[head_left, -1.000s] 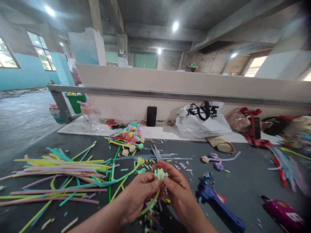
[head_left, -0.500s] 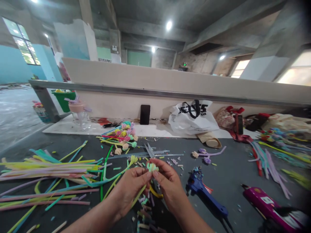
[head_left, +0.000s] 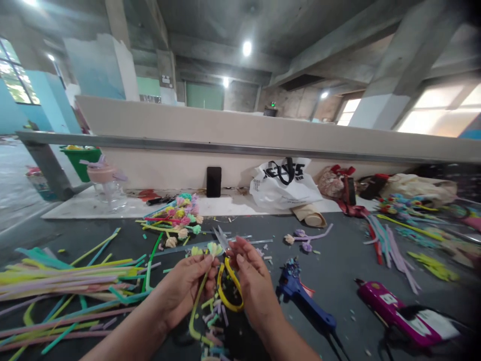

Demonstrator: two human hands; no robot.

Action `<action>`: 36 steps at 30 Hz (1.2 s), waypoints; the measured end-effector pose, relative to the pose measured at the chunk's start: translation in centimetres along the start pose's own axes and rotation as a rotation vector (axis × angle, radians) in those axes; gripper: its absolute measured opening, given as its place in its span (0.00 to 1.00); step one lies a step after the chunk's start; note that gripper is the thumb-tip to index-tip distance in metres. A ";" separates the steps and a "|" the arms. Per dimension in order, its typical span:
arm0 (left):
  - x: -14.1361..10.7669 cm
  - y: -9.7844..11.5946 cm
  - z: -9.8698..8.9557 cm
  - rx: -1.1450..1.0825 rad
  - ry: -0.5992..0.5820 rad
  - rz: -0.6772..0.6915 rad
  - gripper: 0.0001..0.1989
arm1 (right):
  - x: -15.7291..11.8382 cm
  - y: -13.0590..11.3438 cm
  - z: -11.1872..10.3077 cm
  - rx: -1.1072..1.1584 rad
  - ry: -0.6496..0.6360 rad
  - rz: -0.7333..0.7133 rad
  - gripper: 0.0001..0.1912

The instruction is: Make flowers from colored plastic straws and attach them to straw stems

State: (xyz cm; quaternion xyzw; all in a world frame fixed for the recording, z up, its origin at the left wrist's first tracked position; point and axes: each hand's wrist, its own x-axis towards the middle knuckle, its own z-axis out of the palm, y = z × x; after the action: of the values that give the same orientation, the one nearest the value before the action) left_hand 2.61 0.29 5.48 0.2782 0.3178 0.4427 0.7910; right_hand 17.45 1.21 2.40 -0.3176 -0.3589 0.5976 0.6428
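My left hand point(head_left: 188, 281) is closed, pinching a fuzzy pipe-cleaner flower point(head_left: 214, 249) of pale green and cream loops. Its yellow-green stem point(head_left: 193, 318) hangs below the fingers and bends toward the tabletop. To the right of the flower, and apart from it, my right hand point(head_left: 251, 273) has its fingers loosely bent, with nothing visible in them. Scissors point(head_left: 230, 287) with yellow handles lie between the two hands, blades pointing away from me. Another yellowish flower head point(head_left: 196, 250) shows just behind my left hand.
Many loose pipe cleaners point(head_left: 67, 276) spread across the left. Finished flowers point(head_left: 184, 210) are heaped behind the hands. A blue glue gun point(head_left: 306, 296) and a magenta tool point(head_left: 398, 308) lie at right. Cut scraps point(head_left: 216, 321) litter the front. A phone point(head_left: 214, 181) leans against the partition.
My right hand has let go of the flower and moved slightly right. My left hand has shifted left with the flower, uncovering the scissors' yellow handles. The whole view has turned a little right.
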 end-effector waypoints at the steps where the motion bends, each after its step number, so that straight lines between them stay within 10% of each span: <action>1: 0.1 0.5 0.1 0.014 0.000 -0.001 0.07 | 0.2 0.0 -0.1 0.020 0.035 0.005 0.18; 11: 6.1 5.2 0.0 0.659 0.138 0.418 0.12 | 0.9 0.2 -0.6 -0.013 0.084 -0.013 0.19; 20: 7.5 2.9 0.1 1.137 0.280 0.679 0.09 | 1.0 0.6 -1.1 -0.458 0.073 -0.155 0.21; 26: 7.8 2.0 -0.6 1.339 0.216 0.741 0.08 | 1.3 0.6 -1.8 -0.866 -0.009 -0.412 0.27; 36: 8.0 1.4 -0.6 1.420 0.179 0.754 0.09 | 1.2 0.6 -2.0 -1.034 -0.057 -0.451 0.28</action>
State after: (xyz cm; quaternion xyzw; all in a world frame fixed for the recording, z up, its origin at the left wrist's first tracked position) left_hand 4.70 8.07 4.09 0.7659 0.4702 0.3928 0.1949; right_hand 18.81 2.48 0.93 -0.4903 -0.6812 0.2000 0.5055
